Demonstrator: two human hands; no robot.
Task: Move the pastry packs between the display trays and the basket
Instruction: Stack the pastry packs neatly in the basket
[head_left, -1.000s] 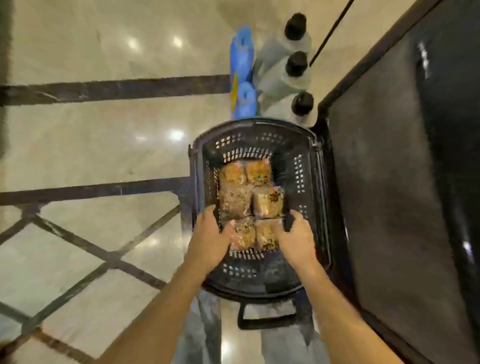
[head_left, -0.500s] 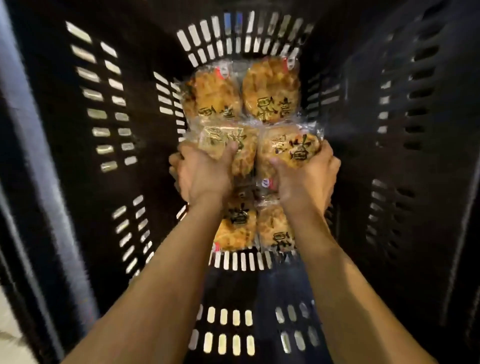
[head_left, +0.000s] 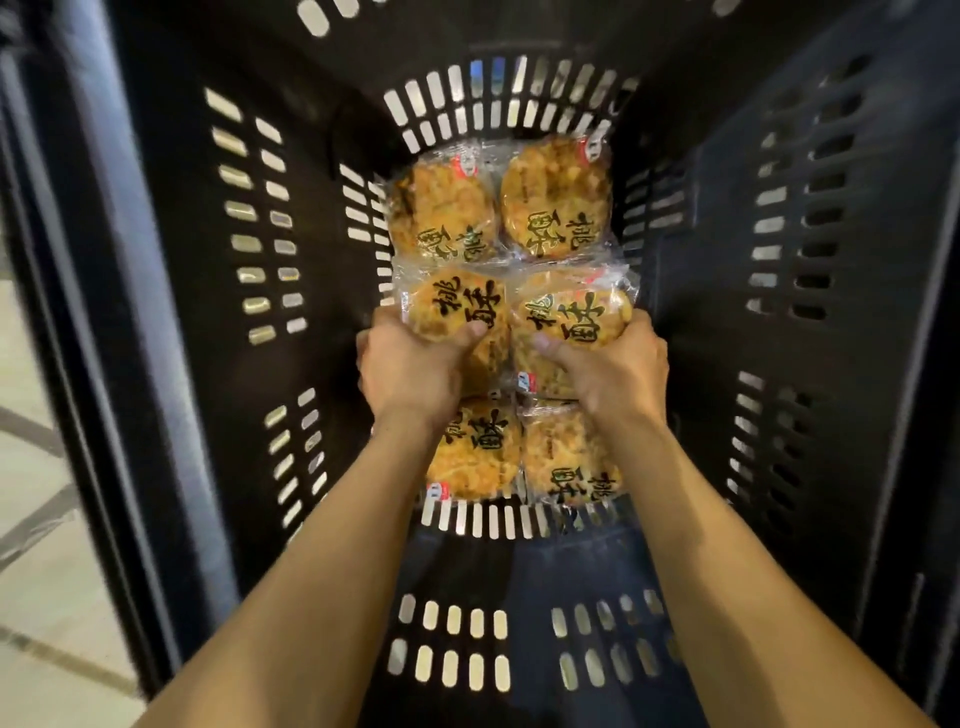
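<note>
Reaching down into the black basket (head_left: 171, 322), I hold one pastry pack in each hand. My left hand (head_left: 410, 364) grips the left middle pack (head_left: 457, 306), thumb on top. My right hand (head_left: 608, 369) grips the right middle pack (head_left: 576, 317) the same way. My other fingers hide under the packs. Two far packs (head_left: 498, 208) touch the end wall. Two near packs (head_left: 524, 457) lie partly under my wrists. Bare basket floor shows near me, and dark room on both sides.

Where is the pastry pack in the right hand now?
In the head view, the right hand grips that pastry pack inside the basket, beside the left hand's pack.
</note>
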